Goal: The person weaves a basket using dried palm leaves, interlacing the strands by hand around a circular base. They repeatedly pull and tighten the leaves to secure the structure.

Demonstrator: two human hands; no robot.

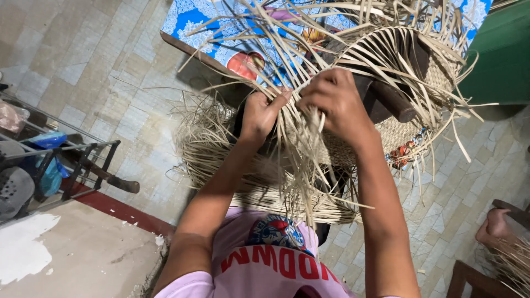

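A half-woven straw basket [419,72] rests on a dark wooden block, with many loose pale strips sticking out all round. My left hand [260,113] pinches a few of those strips at the basket's near edge. My right hand [337,99] is closed on a bunch of strips beside it, fingers curled over the weave. Both forearms reach up from my pink shirt. More loose straw strips [221,149] hang and pile below my hands.
A table with a blue patterned cloth [199,22] stands behind the basket. A metal rack [83,160] with shoes and a blue bag sits at left on the tiled floor. Another person's foot [497,226] and more straw show at lower right. A green surface [497,55] is at upper right.
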